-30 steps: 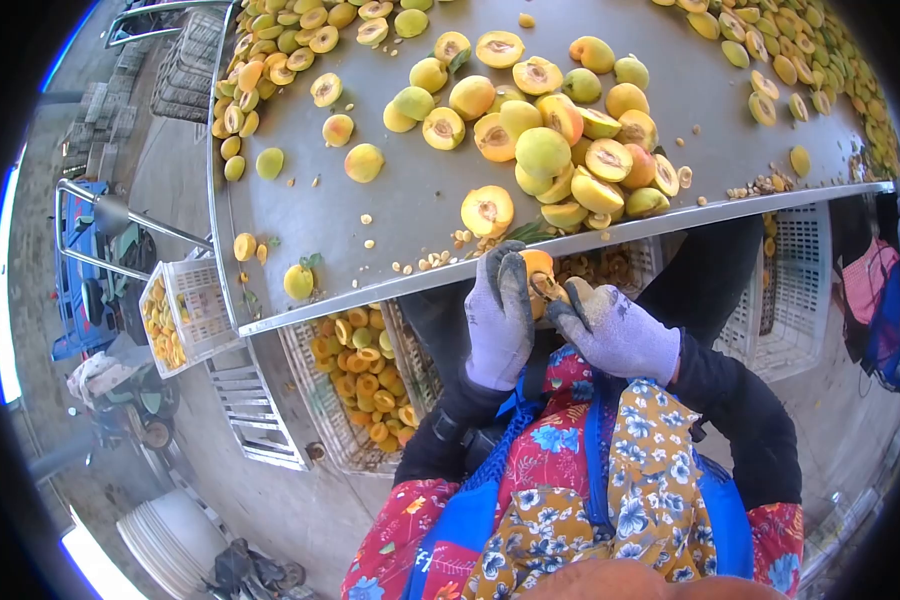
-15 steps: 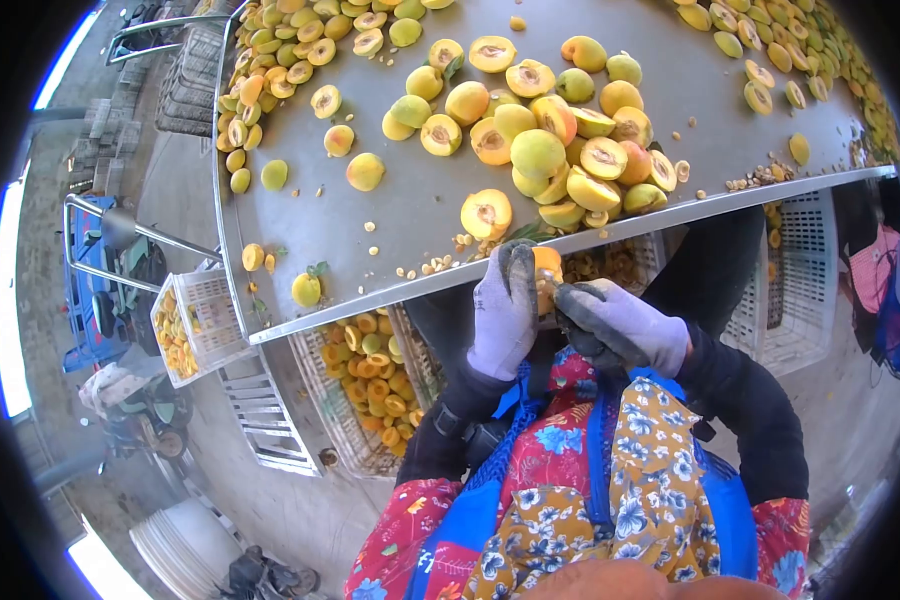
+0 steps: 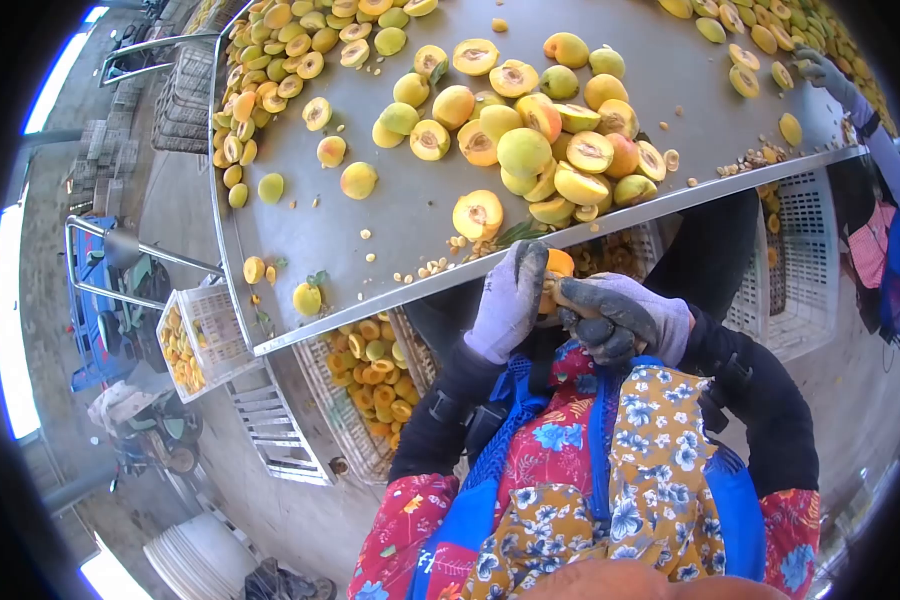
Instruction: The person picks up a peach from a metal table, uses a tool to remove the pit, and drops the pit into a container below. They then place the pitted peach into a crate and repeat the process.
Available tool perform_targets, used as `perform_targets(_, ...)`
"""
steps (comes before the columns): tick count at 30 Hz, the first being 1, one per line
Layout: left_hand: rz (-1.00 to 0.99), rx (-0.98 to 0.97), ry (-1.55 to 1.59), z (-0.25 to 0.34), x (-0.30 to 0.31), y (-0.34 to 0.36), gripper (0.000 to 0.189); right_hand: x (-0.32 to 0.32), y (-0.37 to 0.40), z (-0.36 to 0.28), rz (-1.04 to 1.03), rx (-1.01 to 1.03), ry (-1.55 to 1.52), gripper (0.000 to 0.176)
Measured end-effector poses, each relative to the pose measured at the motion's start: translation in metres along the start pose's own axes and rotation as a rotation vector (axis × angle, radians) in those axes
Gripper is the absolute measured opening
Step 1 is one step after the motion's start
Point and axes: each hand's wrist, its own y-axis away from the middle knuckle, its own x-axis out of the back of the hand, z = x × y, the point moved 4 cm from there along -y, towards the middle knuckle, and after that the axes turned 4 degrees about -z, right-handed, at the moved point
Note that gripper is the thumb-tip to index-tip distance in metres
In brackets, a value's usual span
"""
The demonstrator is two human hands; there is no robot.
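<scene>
My left hand (image 3: 510, 302), in a pale purple glove with grey-coated fingers, is closed on a yellow peach half (image 3: 560, 263) just below the table edge. My right hand (image 3: 628, 318), gloved alike, is curled shut right beside it, thumb and fingertips against the fruit. Whatever lies inside that fist is hidden by the fingers. In front of both hands, a heap of halved yellow peaches (image 3: 522, 153) sits on the metal table (image 3: 390, 225), many with cut faces up. One cut half (image 3: 478, 215) lies near the edge, with loose pits (image 3: 434, 267) beside it.
Below the table stand a crate of peach halves (image 3: 375, 375) on the left and a white crate (image 3: 805, 250) on the right. Another white crate (image 3: 225, 330) is by the table's left corner. A co-worker's gloved hand (image 3: 820, 70) reaches over the fruit at far right.
My right hand has turned, its fingers curling more visibly beside the fruit. My left hand keeps its hold. A co-worker's hand has come into view at the right. The view has shifted slightly.
</scene>
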Motion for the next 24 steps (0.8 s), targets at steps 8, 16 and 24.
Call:
perform_targets(8,0.298,-0.157,0.463,-0.004,-0.02,0.004,0.046,-0.015,-0.014,0.012,-0.154,0.132,-0.33,0.041)
perform_targets(16,0.311,-0.064,0.587,-0.011,-0.022,0.001,0.049,-0.026,-0.01,0.016,0.291,0.391,0.139,0.033)
perform_targets(24,0.556,0.034,0.029,-0.019,0.065,0.072,0.06,0.01,0.01,0.023,0.387,0.362,0.223,0.03)
